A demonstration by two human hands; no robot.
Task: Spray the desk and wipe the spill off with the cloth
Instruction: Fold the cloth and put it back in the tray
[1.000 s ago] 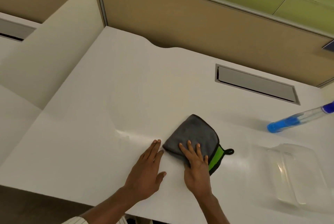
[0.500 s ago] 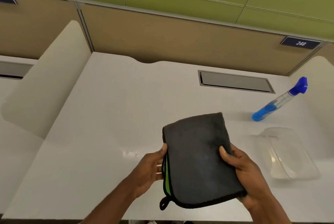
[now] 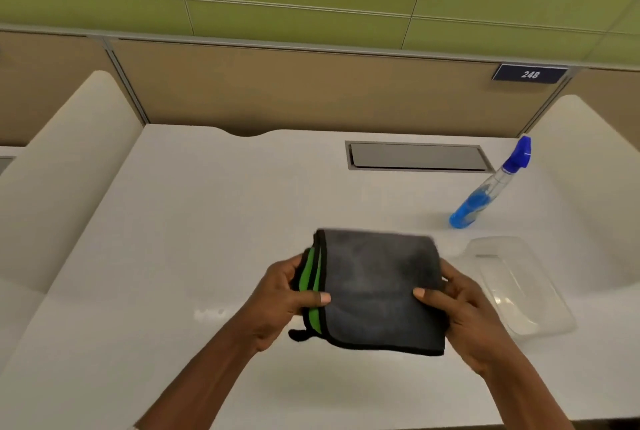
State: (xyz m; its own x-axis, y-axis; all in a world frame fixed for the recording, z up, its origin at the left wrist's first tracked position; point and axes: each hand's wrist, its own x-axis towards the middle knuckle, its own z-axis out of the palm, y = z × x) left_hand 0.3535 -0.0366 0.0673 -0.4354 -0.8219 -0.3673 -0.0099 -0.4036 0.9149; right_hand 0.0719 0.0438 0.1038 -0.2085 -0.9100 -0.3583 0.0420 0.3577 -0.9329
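A folded grey cloth (image 3: 375, 285) with a green and black edge is held up above the white desk (image 3: 214, 221). My left hand (image 3: 282, 294) grips its left, green-edged side, thumb on top. My right hand (image 3: 460, 305) grips its right side, thumb on top as well. A clear spray bottle (image 3: 485, 192) with blue liquid and a blue nozzle stands at the right, behind the cloth. A faint wet smear (image 3: 211, 313) shines on the desk left of my left wrist.
A clear plastic container (image 3: 516, 285) lies on the desk right of my right hand. A grey cable hatch (image 3: 417, 156) sits in the desk near the back panel. White dividers rise on both sides. A sign reading 248 (image 3: 530, 74) hangs on the partition.
The cloth lay on the desk under my right hand a second ago; both hands have since lifted it and now hold it flat between them. The view has tilted up.
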